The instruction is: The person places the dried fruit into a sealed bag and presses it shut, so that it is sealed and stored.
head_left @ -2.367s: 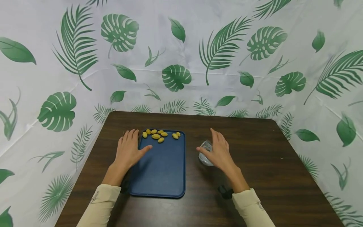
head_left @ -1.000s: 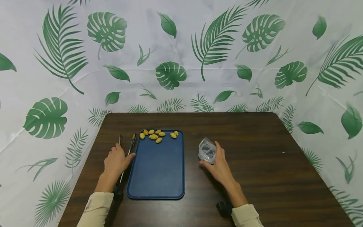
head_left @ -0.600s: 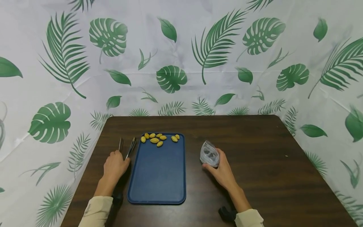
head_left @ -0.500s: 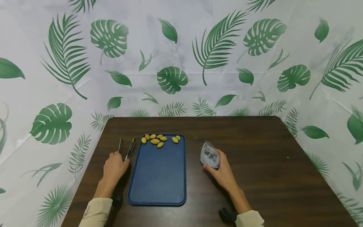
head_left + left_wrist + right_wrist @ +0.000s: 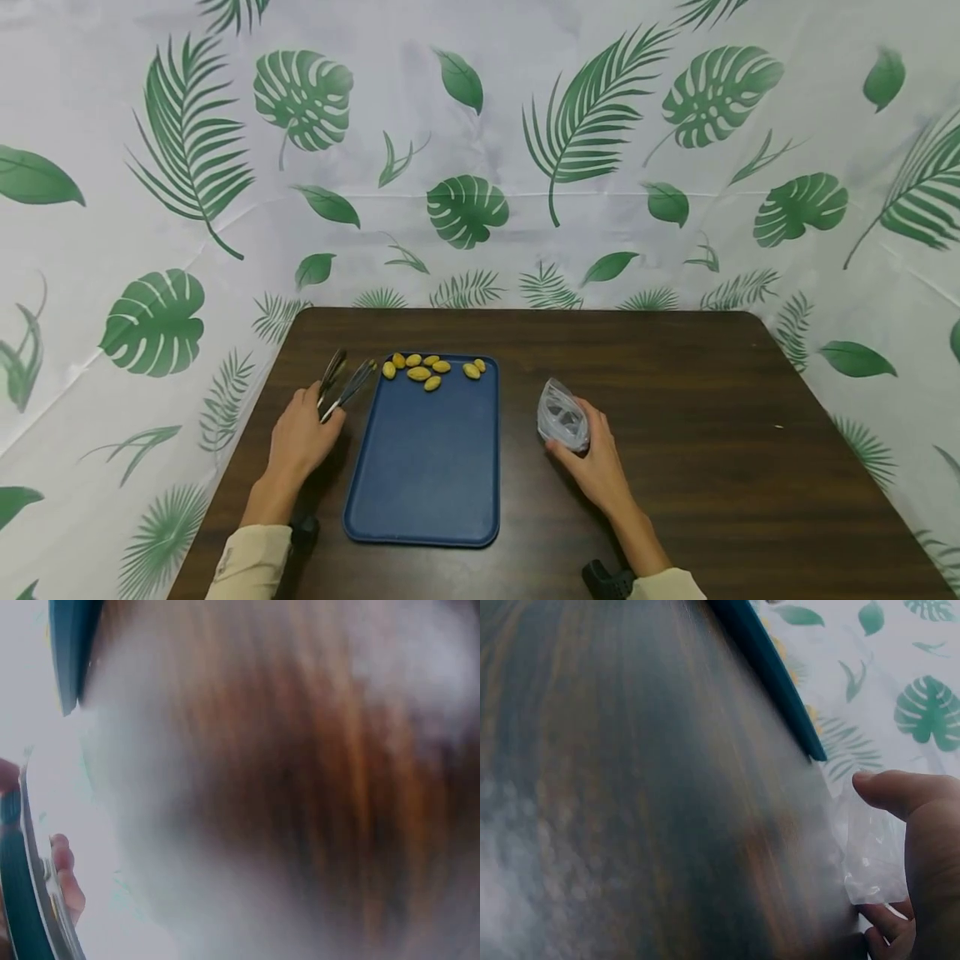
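Note:
My left hand, left of the blue tray in the head view, grips a pair of metal tongs. The arms of the tongs stand apart and point away from me, beside the tray's far left corner. Teal grips on the tongs show in the left wrist view. Several small yellow oval fruits lie along the tray's far end. To the tray's right, my right hand holds a clear plastic bag between thumb and fingers. The crinkled bag partly hides those fingers in the right wrist view.
Everything sits on a dark wooden table. A white cloth with green leaves hangs behind it and along both sides. A tiny pale speck lies on the table at right.
Both hands, earlier spread above the table, have come down. The left has moved left, taken hold of the tongs and tilted their tips rightward. The right has closed around the plastic bag.

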Demonstrator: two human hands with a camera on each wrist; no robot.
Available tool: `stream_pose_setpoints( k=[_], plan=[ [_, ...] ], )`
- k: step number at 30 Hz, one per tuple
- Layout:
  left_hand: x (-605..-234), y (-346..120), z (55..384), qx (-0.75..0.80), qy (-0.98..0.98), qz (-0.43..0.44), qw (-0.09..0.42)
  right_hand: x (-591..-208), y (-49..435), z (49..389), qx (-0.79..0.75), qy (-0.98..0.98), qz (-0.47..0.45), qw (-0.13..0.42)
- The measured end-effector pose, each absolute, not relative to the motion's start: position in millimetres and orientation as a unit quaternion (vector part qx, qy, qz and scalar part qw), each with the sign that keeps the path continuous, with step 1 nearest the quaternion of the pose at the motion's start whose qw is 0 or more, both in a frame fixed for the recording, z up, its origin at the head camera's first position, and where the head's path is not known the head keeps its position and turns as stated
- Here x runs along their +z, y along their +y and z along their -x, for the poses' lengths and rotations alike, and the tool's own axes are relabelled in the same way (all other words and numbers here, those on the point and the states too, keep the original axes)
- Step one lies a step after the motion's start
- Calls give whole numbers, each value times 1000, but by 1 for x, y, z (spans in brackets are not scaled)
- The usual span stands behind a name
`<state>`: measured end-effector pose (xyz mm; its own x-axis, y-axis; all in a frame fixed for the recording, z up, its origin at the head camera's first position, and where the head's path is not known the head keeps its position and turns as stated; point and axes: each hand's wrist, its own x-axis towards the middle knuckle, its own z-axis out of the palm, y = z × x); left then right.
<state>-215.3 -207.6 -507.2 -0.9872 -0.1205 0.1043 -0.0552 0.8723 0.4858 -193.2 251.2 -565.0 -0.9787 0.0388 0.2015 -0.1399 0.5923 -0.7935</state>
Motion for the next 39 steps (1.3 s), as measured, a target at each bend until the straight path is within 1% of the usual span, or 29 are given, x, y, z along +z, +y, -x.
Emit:
stream_pose_setpoints(
  k=[6, 8, 18, 29, 34, 39],
  plan=[
    [-504, -216, 214, -311, -948, -49, 38, -564, 250, 194, 450, -888, -27, 96],
    [-501, -217, 213, -322, -945, -47, 37, -563, 249, 194, 449, -888, -28, 98],
    [-493, -209, 212, -287, -953, 6, 100, -561, 249, 199, 446, -890, -22, 87],
    [-491, -202, 212, -276, -955, 4, 110, -564, 246, 204, 450, -888, -13, 92],
    [-494, -201, 212, -263, -959, 5, 105, -563, 246, 204, 449, -889, -10, 90],
    [-495, -199, 214, -250, -961, 16, 118, -565, 246, 203, 446, -891, -3, 86]
  ],
)
